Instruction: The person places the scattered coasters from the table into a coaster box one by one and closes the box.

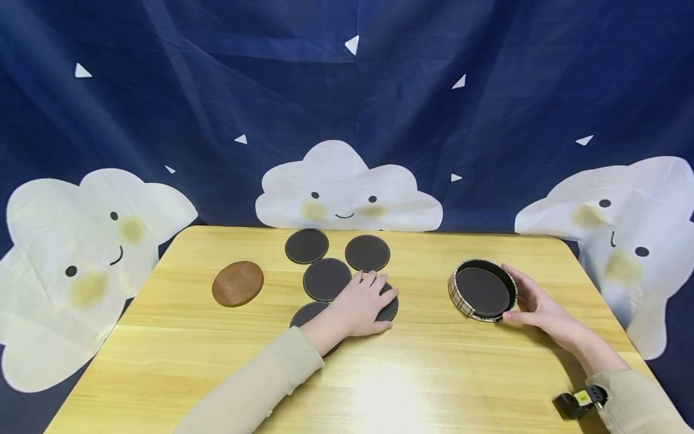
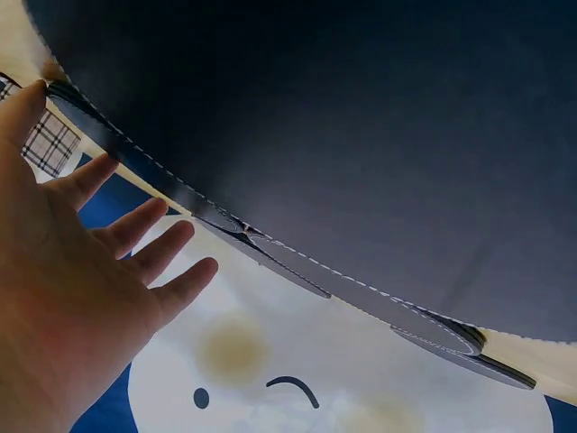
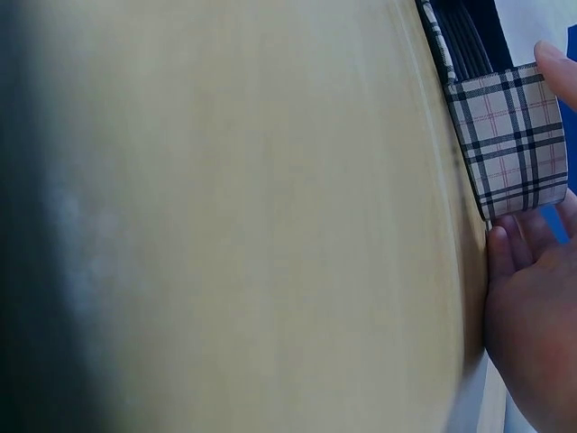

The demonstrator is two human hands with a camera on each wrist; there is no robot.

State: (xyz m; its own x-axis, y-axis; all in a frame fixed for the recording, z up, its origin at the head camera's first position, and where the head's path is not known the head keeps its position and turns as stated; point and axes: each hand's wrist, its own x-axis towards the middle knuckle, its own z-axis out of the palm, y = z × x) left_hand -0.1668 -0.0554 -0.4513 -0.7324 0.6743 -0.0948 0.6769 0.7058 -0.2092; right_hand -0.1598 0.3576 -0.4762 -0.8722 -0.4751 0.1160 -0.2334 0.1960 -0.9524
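Note:
My left hand point(image 1: 371, 298) lies flat, fingers straight, on a dark round coaster point(image 1: 391, 310) near the middle of the wooden table point(image 1: 434, 374). Three more dark coasters point(image 1: 327, 279) lie just beyond it, and another point(image 1: 306, 314) shows partly under my wrist. In the left wrist view, the left hand point(image 2: 81, 289) is spread beside a dark coaster's stitched edge point(image 2: 117, 140). My right hand point(image 1: 534, 301) curls thumb and fingers round the right side of a plaid round holder point(image 1: 459, 299), which has a dark coaster point(image 1: 482, 292) inside. In the right wrist view, the fingers point(image 3: 532, 334) touch the plaid wall point(image 3: 509, 135).
A brown wooden coaster point(image 1: 237, 283) lies alone at the left of the table. A blue backdrop with white clouds point(image 1: 347, 193) hangs close behind the far edge. A small black device point(image 1: 580, 401) is strapped on my right wrist. Bare tabletop shows along the front.

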